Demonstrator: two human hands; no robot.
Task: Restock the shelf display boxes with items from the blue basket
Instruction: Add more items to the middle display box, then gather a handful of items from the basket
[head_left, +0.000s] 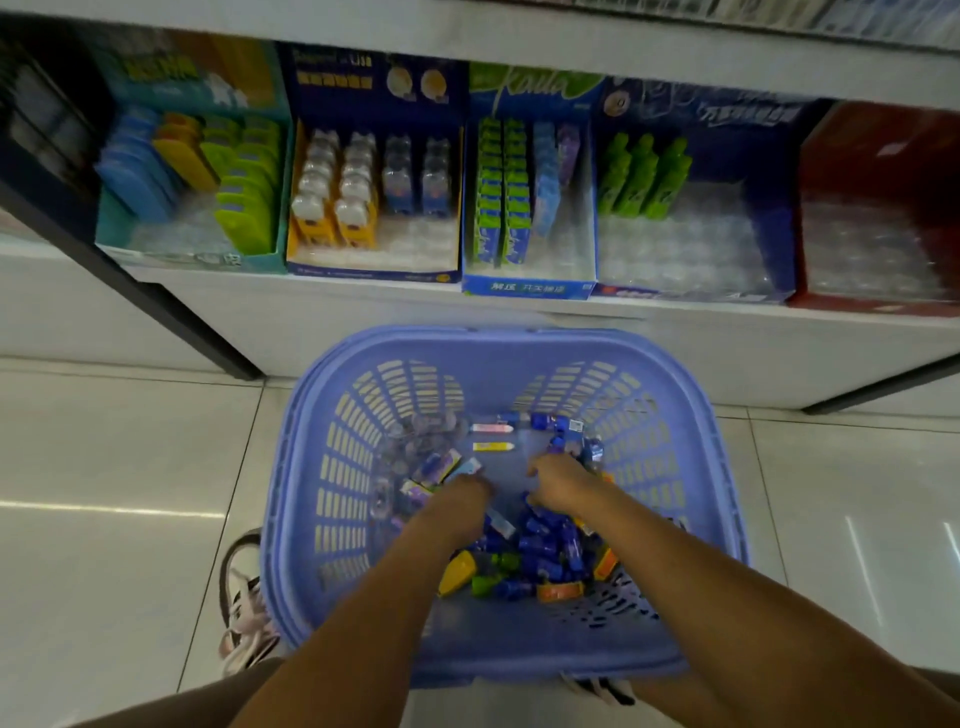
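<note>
The blue basket (691, 415) stands on the floor below the shelf and holds several small packaged items (545, 551), mostly blue, some green, orange and yellow. Both my hands reach down into it. My left hand (462, 501) rests among purple and blue packs at the middle left, fingers curled; what it grips is hidden. My right hand (558, 480) lies on the blue items at the middle right, fingers bent down into the pile. On the shelf stand the display boxes: a teal one (260, 260), a yellow-and-blue one (374, 270), a blue-and-white one (530, 286) and a dark blue one (691, 293).
A red display box (878, 306) sits at the far right of the shelf. A dark shelf post (156, 306) slants down on the left. My shoe (244, 603) is beside the basket's left side on the tiled floor (114, 467).
</note>
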